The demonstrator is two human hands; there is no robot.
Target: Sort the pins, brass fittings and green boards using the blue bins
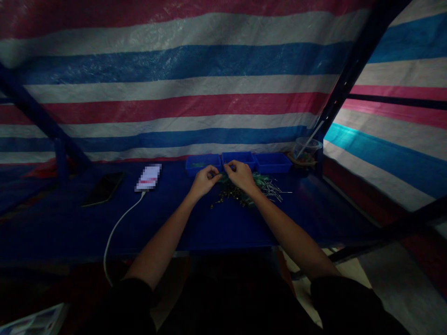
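Observation:
My left hand (206, 180) is closed in a pinch above the blue table, in front of the left blue bin (203, 162). Close beside it, my right hand (239, 175) also pinches, in front of the middle blue bin (238, 159). What the fingertips hold is too small and dark to name. Under and around my right hand lies a loose pile: small brass-coloured pieces (232, 196), thin silvery pins or rods (274, 190) and some green bits (260, 178). The left bin has a little greenish material in it.
A third blue bin (273, 162) stands at the right. Beyond it, a clear plastic cup (307, 148) with a straw sits on something brownish. Left on the table (167, 223) lie a dark phone (103, 189) and a lit phone (148, 177) with a white cable (117, 225). Striped sheeting hangs behind.

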